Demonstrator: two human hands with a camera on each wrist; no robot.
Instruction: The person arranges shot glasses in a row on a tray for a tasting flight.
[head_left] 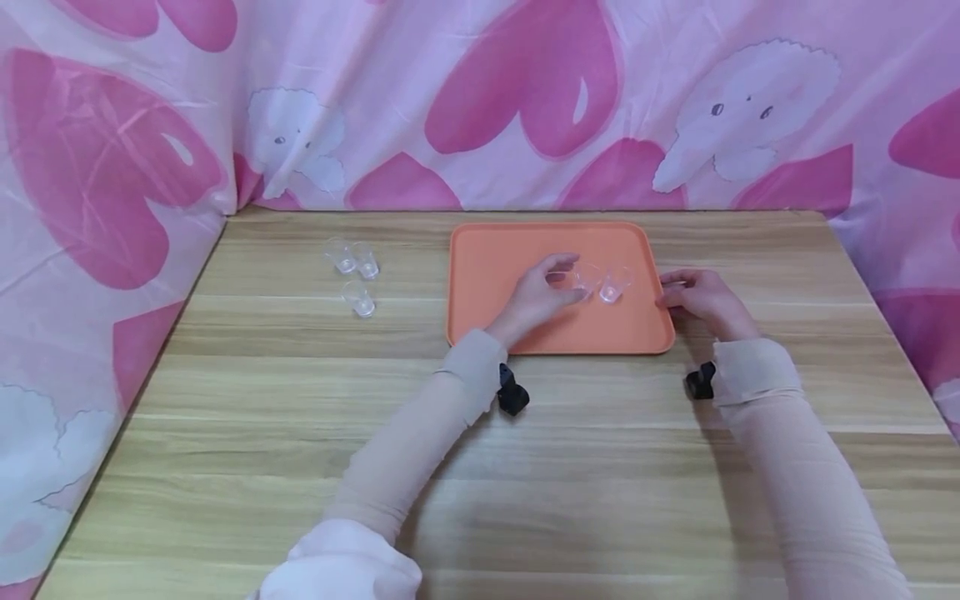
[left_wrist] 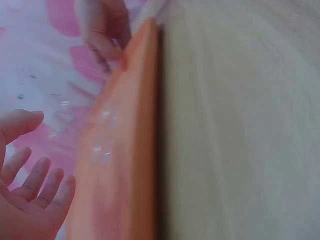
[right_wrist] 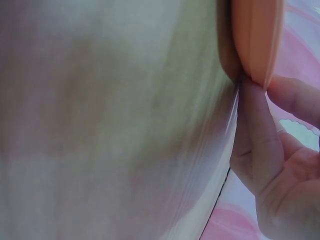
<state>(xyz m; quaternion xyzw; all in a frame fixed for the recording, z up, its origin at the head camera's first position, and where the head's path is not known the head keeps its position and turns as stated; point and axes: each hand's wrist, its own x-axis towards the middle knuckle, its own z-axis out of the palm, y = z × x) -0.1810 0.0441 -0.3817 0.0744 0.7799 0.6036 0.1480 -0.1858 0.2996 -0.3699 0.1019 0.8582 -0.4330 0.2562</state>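
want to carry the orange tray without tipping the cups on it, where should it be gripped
Probably by the raised rim on its two short sides, coming in level from left and right. The orange tray lies flat, and two clear cups stand on it. The right hand already touches the right edge.

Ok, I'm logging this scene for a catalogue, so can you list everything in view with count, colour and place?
tray: one, orange, on the table's far middle.
cups on tray: two, clear, side by side near the tray's middle.
cups on table: three, clear, in a cluster left of the tray.
table: one, light wood grain, fills the foreground.
cloth: pink with hearts and white animals, hung behind and at both sides.
wrist cameras: two, black, one at each cuff.
sleeves: two, beige, over both forearms.
left hand: over the tray, fingers at the left cup there.
right hand: at the tray's right edge, fingers touching its rim.
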